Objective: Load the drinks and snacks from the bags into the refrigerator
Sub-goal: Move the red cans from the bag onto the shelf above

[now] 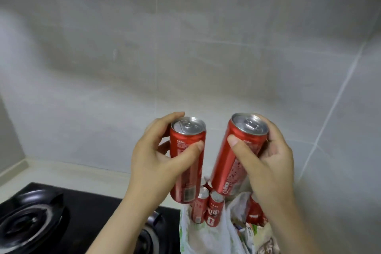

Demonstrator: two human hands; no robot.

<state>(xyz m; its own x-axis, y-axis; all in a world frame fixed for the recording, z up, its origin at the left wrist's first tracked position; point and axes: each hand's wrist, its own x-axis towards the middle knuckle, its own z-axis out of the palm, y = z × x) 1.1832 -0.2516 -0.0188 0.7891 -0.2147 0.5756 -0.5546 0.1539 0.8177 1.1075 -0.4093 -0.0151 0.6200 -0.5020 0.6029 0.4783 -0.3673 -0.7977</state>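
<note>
Fingers (171, 118) of left hand (152, 156) curled round first red can (189, 181), right hand (270, 163) gripping second red can (224, 171), both above plastic bag (198, 239), further cans (214, 210) upright inside

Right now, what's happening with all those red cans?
A person is unpacking drinks. The left hand grips one red can and the right hand grips another red can, both held above a plastic bag on the counter beside the stove. That bag holds more cans, and snack packets show at the right. No refrigerator is in view.
</note>
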